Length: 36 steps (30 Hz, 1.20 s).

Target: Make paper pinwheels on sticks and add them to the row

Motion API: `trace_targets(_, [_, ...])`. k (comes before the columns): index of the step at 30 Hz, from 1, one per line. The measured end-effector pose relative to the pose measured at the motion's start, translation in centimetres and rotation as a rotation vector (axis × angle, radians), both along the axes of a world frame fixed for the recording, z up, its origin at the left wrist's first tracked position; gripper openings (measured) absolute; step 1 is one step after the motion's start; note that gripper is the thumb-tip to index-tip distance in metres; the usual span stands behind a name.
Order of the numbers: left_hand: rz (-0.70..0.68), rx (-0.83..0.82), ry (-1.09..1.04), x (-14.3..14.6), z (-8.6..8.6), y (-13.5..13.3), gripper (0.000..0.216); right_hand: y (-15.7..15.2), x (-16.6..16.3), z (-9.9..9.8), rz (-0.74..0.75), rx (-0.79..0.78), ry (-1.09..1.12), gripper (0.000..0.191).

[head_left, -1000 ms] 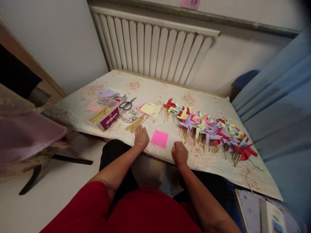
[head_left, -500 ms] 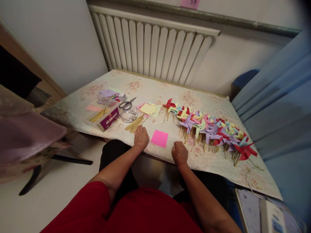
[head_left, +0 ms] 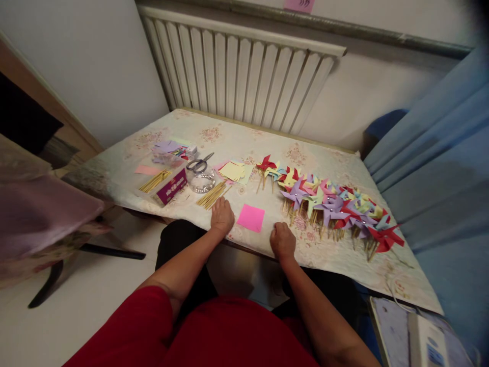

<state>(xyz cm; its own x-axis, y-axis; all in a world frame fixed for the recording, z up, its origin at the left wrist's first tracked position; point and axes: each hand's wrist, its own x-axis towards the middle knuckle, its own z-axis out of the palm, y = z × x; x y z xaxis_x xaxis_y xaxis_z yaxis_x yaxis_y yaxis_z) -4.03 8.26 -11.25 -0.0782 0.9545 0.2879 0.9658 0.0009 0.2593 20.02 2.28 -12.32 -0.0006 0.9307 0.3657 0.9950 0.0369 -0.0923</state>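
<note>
A square of bright pink paper (head_left: 251,218) lies flat near the table's front edge, between my two hands. To its left my left hand (head_left: 222,215) rests on the cloth, fingers curled in and nothing seen in them. Just beyond those knuckles is a loose bundle of thin wooden sticks (head_left: 211,195). My right hand (head_left: 282,240) rests as a fist at the edge, to the right of the pink square and apart from it; no object shows in it. Many paper pinwheels (head_left: 332,208) on sticks lie in rows farther right.
Scissors (head_left: 200,163) lie behind a clear round dish of pins (head_left: 202,182). Paper sheets (head_left: 234,172) are stacked beside them. At left stand a purple-fronted box (head_left: 171,187) of sticks and a clear container (head_left: 172,152) with coloured pieces. A radiator (head_left: 244,76) lines the wall.
</note>
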Motion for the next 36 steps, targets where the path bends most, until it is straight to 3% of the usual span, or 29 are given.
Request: trace_targets(36, [-0.038, -0.008, 0.019, -0.08, -0.01, -0.23, 0.038, 0.01, -0.01, -0.06, 0.004, -0.006, 0.008, 0.009])
